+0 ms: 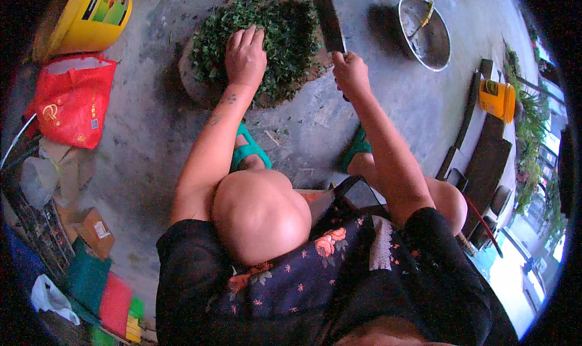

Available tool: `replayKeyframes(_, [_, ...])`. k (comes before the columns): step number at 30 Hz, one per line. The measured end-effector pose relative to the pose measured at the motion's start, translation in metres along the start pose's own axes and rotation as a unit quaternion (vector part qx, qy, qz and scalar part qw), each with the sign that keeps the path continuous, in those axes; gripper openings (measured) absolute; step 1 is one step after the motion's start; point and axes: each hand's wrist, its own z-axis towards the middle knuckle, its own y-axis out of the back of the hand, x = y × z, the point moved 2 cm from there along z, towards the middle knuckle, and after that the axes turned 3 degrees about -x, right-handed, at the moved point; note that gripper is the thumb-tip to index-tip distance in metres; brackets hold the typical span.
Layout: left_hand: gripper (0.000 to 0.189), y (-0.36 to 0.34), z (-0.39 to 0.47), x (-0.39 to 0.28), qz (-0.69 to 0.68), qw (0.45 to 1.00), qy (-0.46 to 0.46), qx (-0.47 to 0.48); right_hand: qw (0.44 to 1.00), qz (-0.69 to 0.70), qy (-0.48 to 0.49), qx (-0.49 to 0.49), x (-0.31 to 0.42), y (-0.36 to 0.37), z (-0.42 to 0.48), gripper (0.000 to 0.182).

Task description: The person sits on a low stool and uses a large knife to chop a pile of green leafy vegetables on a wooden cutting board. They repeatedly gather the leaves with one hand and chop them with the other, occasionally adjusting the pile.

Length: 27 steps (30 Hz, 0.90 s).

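Note:
A heap of chopped leafy greens (277, 50) covers most of a round chopping board (188, 78) on the floor. My left hand (247, 57) rests on the left part of the heap, palm down, fingers pointing away from me and slightly apart. In my right hand (351, 73) is the handle of a cleaver. The broad dark blade of that cleaver (330, 19) points away from me, at the heap's right side, and its far end reaches the top of the picture. Whether the blade touches the board cannot be told.
A metal basin (439, 50) holding a yellow-handled utensil (427, 16) stands to the right. Leftward are a yellow bucket (86, 32), a red bag (75, 105) and a cardboard box (95, 234). An orange bucket (496, 100) sits farther right. My green sandals (250, 148) are near the board.

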Motion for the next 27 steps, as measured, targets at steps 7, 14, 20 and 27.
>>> replayKeyframes(7, [0.036,-0.001,-0.002,-0.005,-0.003,1.000,0.001,0.007,1.000,-0.016,-0.009,0.013,-0.025,-0.006,-0.003,0.032])
replayKeyframes(14, [0.038,-0.003,0.001,-0.011,-0.014,1.000,-0.001,0.005,0.994,-0.038,-0.084,0.058,-0.027,0.010,-0.010,0.038])
replayKeyframes(20, [0.045,-0.004,-0.001,-0.008,-0.043,0.999,0.009,0.022,0.992,0.023,-0.125,0.000,-0.060,0.005,-0.047,0.040])
replayKeyframes(27, [0.047,0.003,-0.004,-0.008,-0.021,0.999,0.016,0.042,0.965,0.066,-0.246,0.065,-0.030,0.015,-0.071,0.040])
